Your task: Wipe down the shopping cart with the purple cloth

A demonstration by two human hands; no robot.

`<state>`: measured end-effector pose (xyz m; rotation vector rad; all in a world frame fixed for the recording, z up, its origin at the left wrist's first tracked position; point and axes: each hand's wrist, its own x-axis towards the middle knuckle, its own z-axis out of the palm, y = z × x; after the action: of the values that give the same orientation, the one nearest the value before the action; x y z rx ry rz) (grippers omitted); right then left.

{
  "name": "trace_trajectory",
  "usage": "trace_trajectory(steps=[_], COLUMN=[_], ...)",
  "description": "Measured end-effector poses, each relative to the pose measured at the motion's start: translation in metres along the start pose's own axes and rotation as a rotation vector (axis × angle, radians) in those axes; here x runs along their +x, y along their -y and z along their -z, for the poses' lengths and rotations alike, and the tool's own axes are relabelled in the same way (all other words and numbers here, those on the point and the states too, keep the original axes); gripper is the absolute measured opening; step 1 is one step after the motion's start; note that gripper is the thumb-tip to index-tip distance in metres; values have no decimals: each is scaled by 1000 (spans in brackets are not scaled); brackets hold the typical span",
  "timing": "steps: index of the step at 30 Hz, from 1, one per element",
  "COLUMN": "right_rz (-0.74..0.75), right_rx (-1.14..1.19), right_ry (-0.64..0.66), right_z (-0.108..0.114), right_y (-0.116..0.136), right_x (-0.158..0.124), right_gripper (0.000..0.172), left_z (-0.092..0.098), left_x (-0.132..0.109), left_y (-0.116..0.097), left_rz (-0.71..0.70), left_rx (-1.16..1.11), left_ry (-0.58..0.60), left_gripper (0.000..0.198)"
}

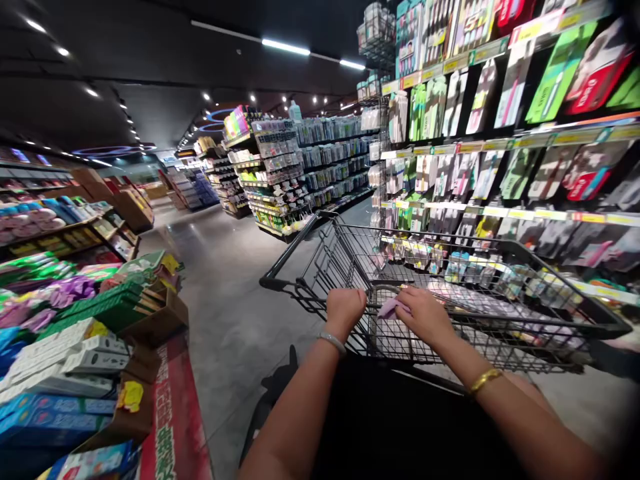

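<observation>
A black wire shopping cart [350,250] stands right in front of me, tilted across the view. My left hand [346,312], with a silvery bracelet at the wrist, is closed in a fist at the near rim of the cart, and its grip seems to be round the rim. My right hand [425,315], a gold bangle on its wrist, lies over the cart's near side. A light purple cloth-like piece [389,308] shows under its bent fingers. Pale packages [470,297] lie in or behind the cart's wire mesh, partly hidden by the bars.
On the right rises a rack of hanging packs [445,107] with price strips. Boxes of goods [90,357] and bagged items [65,293] fill a display on the left, above a red base [175,407]. Grey floor [215,267] runs between them towards further shelves [275,173].
</observation>
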<state>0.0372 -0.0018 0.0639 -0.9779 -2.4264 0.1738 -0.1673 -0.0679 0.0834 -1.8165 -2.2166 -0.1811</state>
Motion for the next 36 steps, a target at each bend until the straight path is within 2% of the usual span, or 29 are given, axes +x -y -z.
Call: trace_trajectory(steps=[6, 9, 12, 15, 19, 21, 24, 28, 30, 33, 36], right_rz=[-89, -51, 0, -16, -282, -369, -344, -217, -208, -300, -369], right_rx=[85, 125, 117, 114, 14, -49, -53, 46, 66, 16, -76], right_ry=[41, 74, 25, 53, 115, 86, -31, -132, -129, -159, -238], right_z=[4, -2, -6, 4, 33, 39, 32, 25, 30, 43, 48], right_y=[13, 35, 45, 21, -38, -53, -51, -50, -65, -100, -124], right_x=[12, 24, 32, 28, 12, 7, 6, 3, -4, -20, -34], right_gripper=[41, 30, 23, 21, 22, 22, 20, 18, 20, 25, 26], left_z=[-9, -13, -15, -18, -21, -21, -19, -17, -17, -15, -6], left_x=[1, 4, 8, 11, 17, 22, 30, 41, 46, 55, 67], left_y=[3, 6, 11, 16, 20, 20, 20, 23, 27, 34, 29], left_rz=[20, 5, -16, -54, -78, -82, -78, -50, -39, -23, -57], left_rx=[-22, 19, 69, 91, 123, 112, 81, 85, 85, 50, 16], left_ry=[-70, -82, -96, -115, -175, -162, -111, -96, -68, 4, 25], left_gripper=[57, 56, 53, 51, 51, 52, 55, 55, 56, 57, 53])
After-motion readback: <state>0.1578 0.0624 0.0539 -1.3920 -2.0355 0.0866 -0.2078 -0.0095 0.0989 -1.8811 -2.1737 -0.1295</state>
